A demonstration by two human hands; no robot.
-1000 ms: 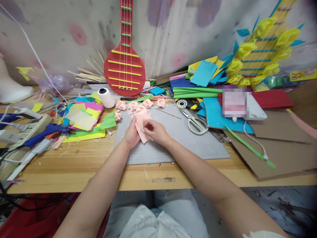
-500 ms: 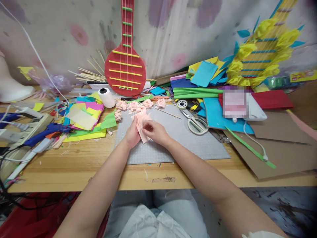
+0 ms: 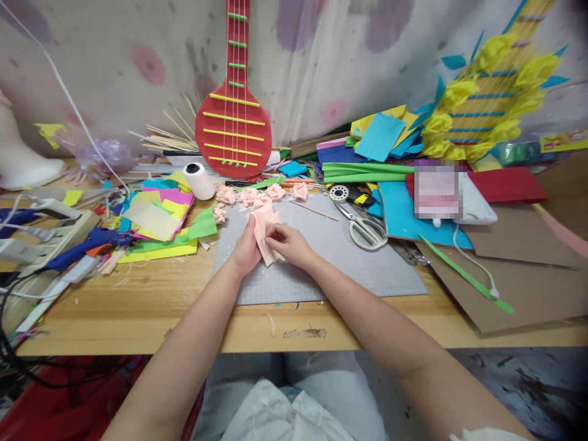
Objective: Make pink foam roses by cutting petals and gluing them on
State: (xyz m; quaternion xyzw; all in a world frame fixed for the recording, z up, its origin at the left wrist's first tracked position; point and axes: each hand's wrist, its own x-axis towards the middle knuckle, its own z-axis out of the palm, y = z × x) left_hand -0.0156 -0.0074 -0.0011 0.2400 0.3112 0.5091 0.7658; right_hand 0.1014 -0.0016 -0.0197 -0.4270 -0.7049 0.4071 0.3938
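Observation:
Between my two hands, above the grey cutting mat (image 3: 321,275), is a piece of pink crepe paper (image 3: 263,222). My left hand (image 3: 246,250) is closed round its left side, the thumb lying along the paper. With fingertips pinched together, my right hand (image 3: 290,244) grips the paper's right side near the lower part. Several pink paper roses (image 3: 248,196) lie just beyond, along the mat's far edge. Scissors (image 3: 365,231) rest on the mat to the right of my hands, and a thin wooden stick (image 3: 316,211) lies behind them.
A thread spool (image 3: 198,181) and a red paper lute (image 3: 233,131) stand at the back. On the left are coloured paper sheets (image 3: 158,220), a blue glue gun (image 3: 87,245) and a power strip (image 3: 50,257). Brown cardboard (image 3: 519,294) and a yellow flowered lute (image 3: 482,104) are on the right.
The whole view has shifted very slightly. My hands keep the same hold on the pink crepe paper, with hardly any visible movement.

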